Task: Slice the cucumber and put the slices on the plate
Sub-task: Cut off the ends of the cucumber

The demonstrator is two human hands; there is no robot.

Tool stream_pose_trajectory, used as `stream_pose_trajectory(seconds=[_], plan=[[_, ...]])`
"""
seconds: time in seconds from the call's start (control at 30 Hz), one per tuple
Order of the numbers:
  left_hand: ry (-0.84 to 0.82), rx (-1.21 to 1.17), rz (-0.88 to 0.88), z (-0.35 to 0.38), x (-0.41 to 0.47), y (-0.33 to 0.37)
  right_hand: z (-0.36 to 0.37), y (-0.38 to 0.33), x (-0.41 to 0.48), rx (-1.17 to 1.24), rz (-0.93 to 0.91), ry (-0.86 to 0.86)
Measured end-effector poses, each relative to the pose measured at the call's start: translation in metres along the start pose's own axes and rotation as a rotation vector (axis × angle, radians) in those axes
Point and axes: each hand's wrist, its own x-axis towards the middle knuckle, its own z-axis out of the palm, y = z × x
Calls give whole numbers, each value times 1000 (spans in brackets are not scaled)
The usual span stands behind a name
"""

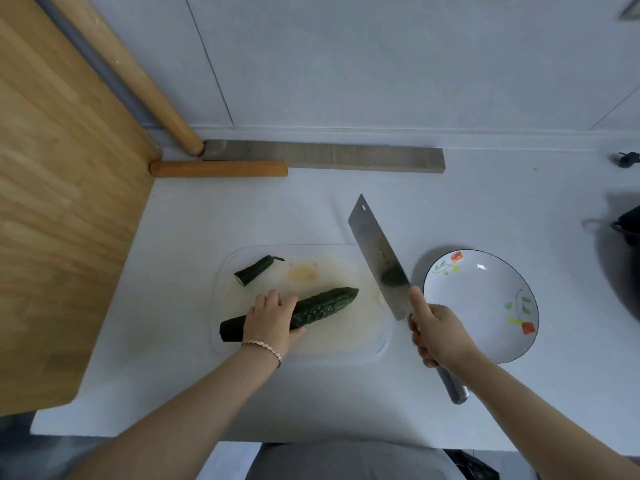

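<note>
A dark green bumpy cucumber [322, 306] lies slanted on a clear cutting board [360, 344]. My left hand [272, 318] grips its middle, fingers curled over the top. A cut-off stem end [254, 270] lies at the board's far left. My right hand [434, 332] holds a cleaver [377, 254] by its steel handle, index finger along the blade; the blade is raised to the right of the cucumber's tip. A white plate [485, 299] with painted flowers sits to the right of the board and holds no slices.
A large wooden board [62, 202] leans at the left. Two wooden rolling pins [218, 169] and a grey slab [322, 155] lie by the back wall. A dark pot [627, 230] stands at the right edge. The counter's front edge runs near my body.
</note>
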Motion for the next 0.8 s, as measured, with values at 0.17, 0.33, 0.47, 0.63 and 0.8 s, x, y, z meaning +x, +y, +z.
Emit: stream_pose_trajectory(seconds=[0.17, 0.33, 0.47, 0.63, 0.8], plan=[[113, 0, 79, 16, -1, 6, 19, -2, -5, -51, 12, -46], [166, 47, 28, 21, 1, 12, 26, -3, -5, -126, 23, -63], [100, -6, -19, 21, 1, 13, 32, 0, 0, -214, -7, -70], [186, 44, 18, 26, 4, 11, 37, 5, 7, -260, -12, -53], [212, 48, 12, 23, 1, 14, 52, 12, 23, -226, -18, -43]])
